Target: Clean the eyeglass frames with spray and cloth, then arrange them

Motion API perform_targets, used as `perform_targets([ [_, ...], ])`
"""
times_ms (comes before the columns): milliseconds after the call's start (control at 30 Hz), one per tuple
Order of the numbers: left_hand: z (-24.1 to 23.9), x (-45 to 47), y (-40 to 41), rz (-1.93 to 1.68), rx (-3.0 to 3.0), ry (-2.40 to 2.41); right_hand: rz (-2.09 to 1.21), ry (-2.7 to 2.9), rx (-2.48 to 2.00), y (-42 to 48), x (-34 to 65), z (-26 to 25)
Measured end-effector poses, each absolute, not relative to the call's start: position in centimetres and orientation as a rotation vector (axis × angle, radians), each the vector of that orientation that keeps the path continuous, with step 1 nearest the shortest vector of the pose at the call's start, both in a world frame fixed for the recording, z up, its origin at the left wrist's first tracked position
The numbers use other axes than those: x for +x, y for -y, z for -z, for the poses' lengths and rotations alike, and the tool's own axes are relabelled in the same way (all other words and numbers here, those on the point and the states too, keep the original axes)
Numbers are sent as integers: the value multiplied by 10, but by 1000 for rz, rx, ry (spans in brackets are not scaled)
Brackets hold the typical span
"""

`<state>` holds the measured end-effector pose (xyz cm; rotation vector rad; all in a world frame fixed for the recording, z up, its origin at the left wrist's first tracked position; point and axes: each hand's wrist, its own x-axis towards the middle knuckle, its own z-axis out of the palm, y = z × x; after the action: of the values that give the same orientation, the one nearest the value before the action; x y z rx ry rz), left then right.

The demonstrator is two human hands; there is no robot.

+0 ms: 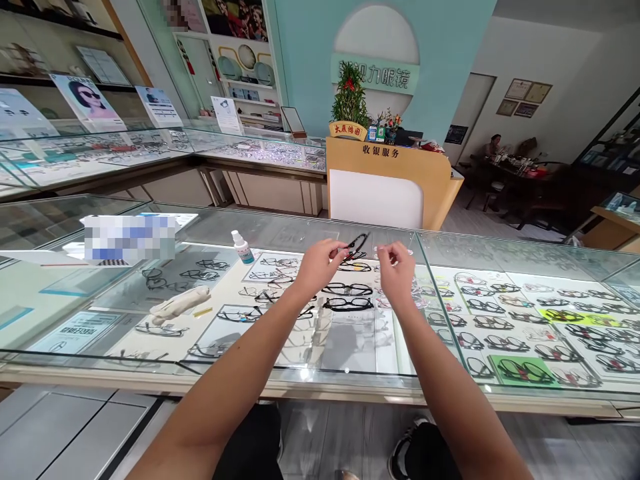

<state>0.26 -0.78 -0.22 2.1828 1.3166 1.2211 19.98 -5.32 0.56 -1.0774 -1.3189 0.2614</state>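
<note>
My left hand [320, 262] is closed on a pair of black-framed glasses [356, 245], held above the glass counter [280, 233]. One black temple sticks up and to the right from its fingers. My right hand [397, 265] is pinched shut just right of the glasses, on something small and clear that I cannot make out. Both forearms reach over the counter's front edge. A small spray bottle [243, 247] with a white cap stands on the glass to the left of my left hand.
Under the glass lie several rows of spectacle frames [347, 297] and a folded white cloth [180, 301]. A wooden cashier desk [390, 180] with a potted plant stands behind. More display counters [100, 150] run along the left. A person sits at a table [515, 170] far right.
</note>
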Motion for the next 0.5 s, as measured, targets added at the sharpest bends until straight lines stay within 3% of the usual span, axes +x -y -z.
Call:
perform_targets([
  [233, 10, 2, 4, -578, 2628, -1449, -546, 1105, -1152, 49, 208, -7],
  [500, 23, 7, -1, -434, 2583, -1556, -552, 1136, -1173, 51, 204, -8],
])
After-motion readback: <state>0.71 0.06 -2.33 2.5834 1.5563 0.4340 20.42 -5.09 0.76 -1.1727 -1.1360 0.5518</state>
